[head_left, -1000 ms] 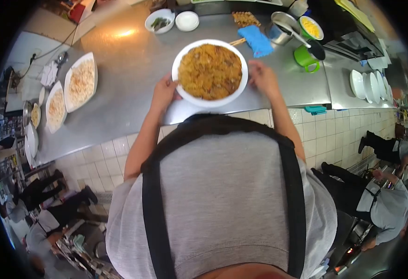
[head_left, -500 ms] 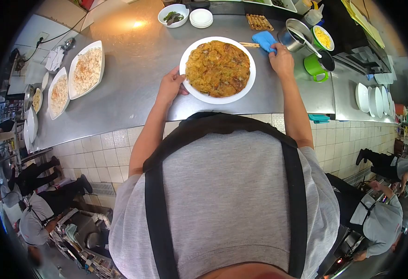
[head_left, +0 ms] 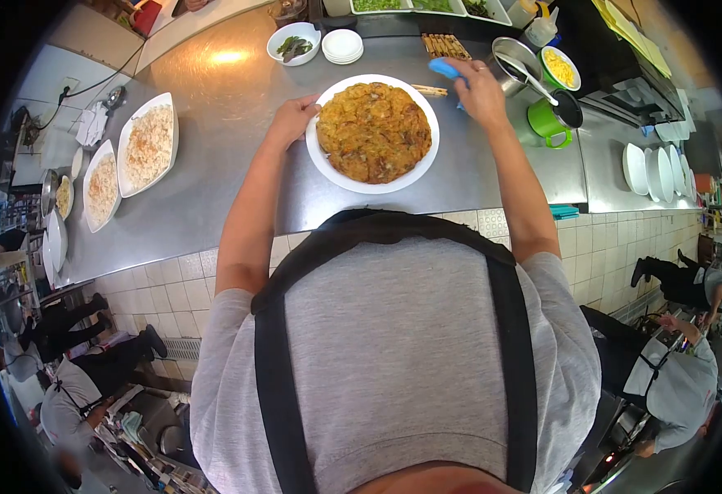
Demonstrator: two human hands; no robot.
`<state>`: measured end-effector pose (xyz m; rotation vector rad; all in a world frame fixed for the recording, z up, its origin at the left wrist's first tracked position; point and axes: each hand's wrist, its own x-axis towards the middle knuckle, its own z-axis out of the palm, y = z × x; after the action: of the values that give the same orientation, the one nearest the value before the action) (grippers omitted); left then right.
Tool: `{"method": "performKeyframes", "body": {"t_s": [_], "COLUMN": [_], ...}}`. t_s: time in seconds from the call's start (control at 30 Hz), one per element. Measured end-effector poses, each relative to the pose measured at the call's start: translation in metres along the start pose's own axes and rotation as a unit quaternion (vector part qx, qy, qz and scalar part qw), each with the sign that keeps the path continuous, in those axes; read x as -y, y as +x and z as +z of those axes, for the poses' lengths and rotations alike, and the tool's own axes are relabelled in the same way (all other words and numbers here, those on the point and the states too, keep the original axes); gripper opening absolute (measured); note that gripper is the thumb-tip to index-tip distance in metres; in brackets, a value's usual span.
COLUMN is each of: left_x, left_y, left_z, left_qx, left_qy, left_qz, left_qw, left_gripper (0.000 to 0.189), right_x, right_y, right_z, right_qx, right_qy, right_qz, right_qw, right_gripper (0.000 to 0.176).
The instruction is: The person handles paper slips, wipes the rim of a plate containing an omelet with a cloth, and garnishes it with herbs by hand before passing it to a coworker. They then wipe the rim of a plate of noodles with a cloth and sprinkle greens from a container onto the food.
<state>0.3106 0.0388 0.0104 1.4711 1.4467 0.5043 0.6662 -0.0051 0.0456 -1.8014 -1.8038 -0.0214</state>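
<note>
A large golden-brown omelette (head_left: 374, 132) covers most of a round white plate (head_left: 375, 186) on the steel counter. At the plate's left rim, my left hand (head_left: 292, 122) is closed on the edge. My right hand (head_left: 480, 92) grips a blue cloth (head_left: 445, 69), which sticks out past the fingers to the left. The hand is above the counter, just left of a steel pot (head_left: 512, 54). Between plate and cloth lie thin wooden sticks (head_left: 431, 90); their exact kind is hard to make out.
Two white dishes of a pale, orange-dusted food (head_left: 148, 146) stand at left. Behind the plate are a bowl of dark leaves (head_left: 294, 46) and small stacked plates (head_left: 343, 46). A green mug (head_left: 550, 122) and a yellow-filled bowl (head_left: 560, 67) sit right. Co-workers (head_left: 677, 379) stand behind on both sides.
My right hand has lifted the blue cloth and moved slightly left with it. The plate appears a little lower and to the left as the view shifts; my left hand stays on its rim.
</note>
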Motion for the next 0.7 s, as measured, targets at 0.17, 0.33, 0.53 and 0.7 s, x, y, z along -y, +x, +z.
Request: {"method": "performKeyframes", "body": {"t_s": [0.17,0.33,0.53,0.7], "left_x": [-0.008,-0.012,-0.009,-0.01], "left_y": [0.012,0.012,0.015,0.015], "left_z": [-0.007,-0.008,-0.003,-0.001], "left_qx": [0.032,0.042,0.037,0.037], "left_qy": [0.036,0.051,0.024,0.023], "left_qz": [0.007,0.009,0.007,0.013], "left_qw": [0.999,0.998,0.999,0.999], "left_gripper": [0.035,0.035,0.035,0.035], "right_x": [0.042,0.049,0.032,0.021], "right_y": [0.001,0.011,0.001,-0.018], "right_z": [0.009,0.016,0.004,-0.014], "right_qx": [0.114,0.15,0.161,0.151], "right_qy": [-0.075,-0.115,-0.162,-0.197], "right_qz": [-0.114,-0.151,-0.196,-0.227], "right_qw": [0.984,0.97,0.954,0.942], "right_gripper": [0.036,0.037,0.042,0.051]}}
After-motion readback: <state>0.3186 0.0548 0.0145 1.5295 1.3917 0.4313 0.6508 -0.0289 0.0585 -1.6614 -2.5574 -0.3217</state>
